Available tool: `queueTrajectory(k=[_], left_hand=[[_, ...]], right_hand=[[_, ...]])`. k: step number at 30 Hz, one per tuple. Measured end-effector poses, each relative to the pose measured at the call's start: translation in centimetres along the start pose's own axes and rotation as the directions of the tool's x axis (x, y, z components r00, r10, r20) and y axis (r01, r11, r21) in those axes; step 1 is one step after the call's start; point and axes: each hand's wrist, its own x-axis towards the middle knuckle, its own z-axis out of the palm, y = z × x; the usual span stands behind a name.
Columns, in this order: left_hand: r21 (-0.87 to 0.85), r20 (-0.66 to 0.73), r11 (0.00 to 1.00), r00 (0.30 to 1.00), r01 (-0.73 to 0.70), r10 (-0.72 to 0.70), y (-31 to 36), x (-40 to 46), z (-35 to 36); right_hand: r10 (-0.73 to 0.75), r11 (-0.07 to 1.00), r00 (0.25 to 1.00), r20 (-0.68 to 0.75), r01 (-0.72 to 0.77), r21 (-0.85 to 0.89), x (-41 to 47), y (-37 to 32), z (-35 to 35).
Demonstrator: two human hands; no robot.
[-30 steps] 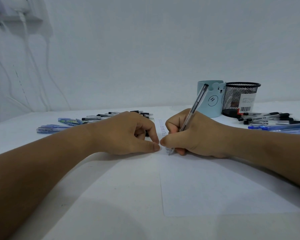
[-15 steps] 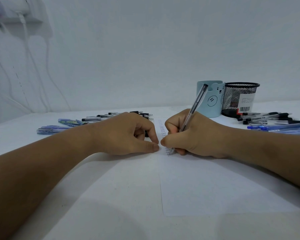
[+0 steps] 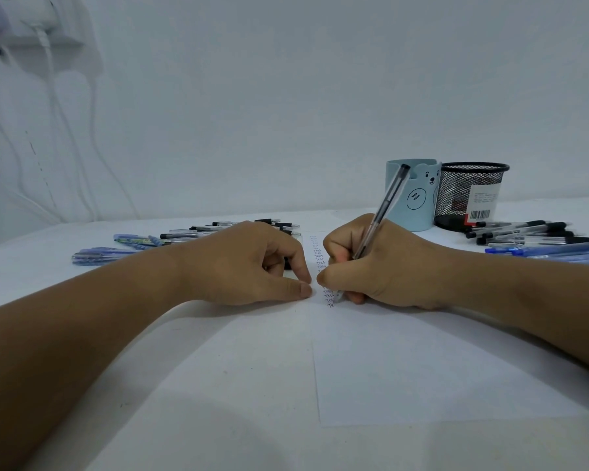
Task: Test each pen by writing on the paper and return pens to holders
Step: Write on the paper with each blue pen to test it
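The right hand (image 3: pixel 385 263) is gripping a pen (image 3: pixel 378 222), tip down on the paper (image 3: pixel 422 368), its long axis leaning up toward the far right. The left hand (image 3: pixel 249 263), fingers curled holding nothing, is resting on the bench (image 3: pixel 218 385).

Paper (image 3: pixel 422 368) on table (image 3: pixel 218 402), two holders (image 3: pixel 412 198) behind right, pens (image 3: pixel 191 236) behind left
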Motion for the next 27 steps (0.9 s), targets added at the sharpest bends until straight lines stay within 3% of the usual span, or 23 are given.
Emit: queueTrajectory(k=[22,27], left_hand=[[-0.002,-0.002,1.0,1.0,-0.015,0.015,-0.19,0.07,-0.03],[0.004,-0.005,1.0,1.0,-0.02,0.02,-0.24,0.04,-0.01]], right_hand=[[-0.04,0.999,0.999,0.002,0.04,0.01,0.24,0.37,0.1],[0.007,0.993,0.999,-0.05,-0.002,0.117,0.0,0.34,0.08]])
